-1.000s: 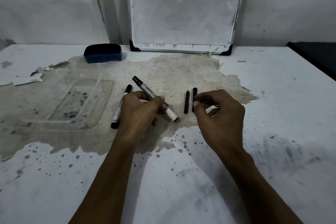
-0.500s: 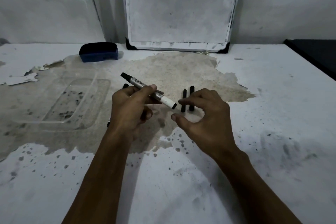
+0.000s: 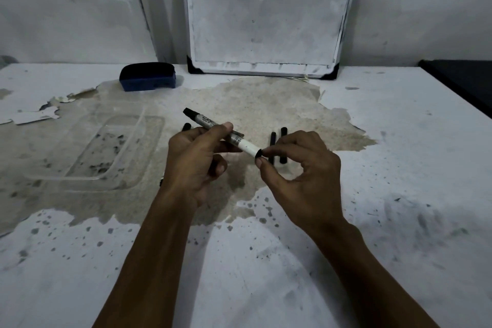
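My left hand (image 3: 195,165) grips a whiteboard marker (image 3: 210,125) above the table, black cap pointing up-left, white end toward the right. My right hand (image 3: 298,176) pinches the small black end plug (image 3: 258,153) of that marker between thumb and forefinger. Two short black sticks (image 3: 283,132) lie side by side on the table just behind my right hand, partly hidden by it. A second marker (image 3: 186,126) lies behind my left hand, with only its black tip showing.
A clear plastic tray (image 3: 101,152) lies flat at the left. A blue board eraser (image 3: 147,77) sits at the back left. A whiteboard (image 3: 266,13) leans against the wall. The worn, ink-spotted table (image 3: 399,168) ends at the right beside a dark surface (image 3: 463,82).
My left hand lifted the marker off the table and tilted it. My right hand left the black sticks and closed thumb and forefinger on the marker's end.
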{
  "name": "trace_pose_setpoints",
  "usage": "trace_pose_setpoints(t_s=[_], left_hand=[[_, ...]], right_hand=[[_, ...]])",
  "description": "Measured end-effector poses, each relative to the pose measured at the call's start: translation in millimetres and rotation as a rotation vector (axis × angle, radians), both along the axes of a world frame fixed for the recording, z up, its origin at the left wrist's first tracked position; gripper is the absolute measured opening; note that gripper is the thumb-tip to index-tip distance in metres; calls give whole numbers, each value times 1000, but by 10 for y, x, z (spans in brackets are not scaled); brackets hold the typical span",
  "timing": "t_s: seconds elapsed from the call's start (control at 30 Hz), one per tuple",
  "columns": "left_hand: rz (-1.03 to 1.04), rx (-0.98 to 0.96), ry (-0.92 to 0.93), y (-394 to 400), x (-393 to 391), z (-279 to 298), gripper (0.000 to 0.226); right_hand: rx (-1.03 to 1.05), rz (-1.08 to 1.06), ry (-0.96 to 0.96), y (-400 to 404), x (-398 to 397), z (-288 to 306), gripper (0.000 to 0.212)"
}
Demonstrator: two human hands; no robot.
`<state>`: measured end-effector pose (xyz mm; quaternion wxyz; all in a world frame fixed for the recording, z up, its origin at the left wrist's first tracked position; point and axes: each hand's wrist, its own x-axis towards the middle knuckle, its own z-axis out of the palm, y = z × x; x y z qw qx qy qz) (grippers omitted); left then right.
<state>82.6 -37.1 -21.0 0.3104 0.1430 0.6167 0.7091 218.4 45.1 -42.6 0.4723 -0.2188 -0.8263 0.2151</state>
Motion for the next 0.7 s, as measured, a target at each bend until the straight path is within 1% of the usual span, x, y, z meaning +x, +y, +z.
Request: trace_pose_setpoints(t_s=[0.1,0.27,0.37,0.43,0.5,0.53,0.57,0.63,0.67,0.7], left_hand=[[-12,-1,-3,2,10,4,16],[-44,3,-6,11,23,-6,20],[-23,23,38,15,15,-10,19],[42,-5,156,24,-17,-63,18],[104,-163,365,29,-42,-134,19],[118,-231,431,24,-49,-159,18],[121,-247,433,15,-60,-171,18],[104,-162,335,4,-80,-157,16],[98,-147,315,3,-91,-147,16],[93,-173,334,6,-92,-143,17]], right_hand=[[-32,11,10,-10,-8,0,10],[-80,17,29,-30,-15,1,11],[-82,10,33,-31,-10,1,13],[-82,-12,32,-23,-1,11,14],[-94,-63,40,1,20,27,15],[-102,-94,46,16,32,34,16],[-112,-120,53,29,42,39,16],[-136,-144,73,45,58,50,17],[-147,-150,80,53,58,54,17],[-160,-154,81,58,57,53,17]])
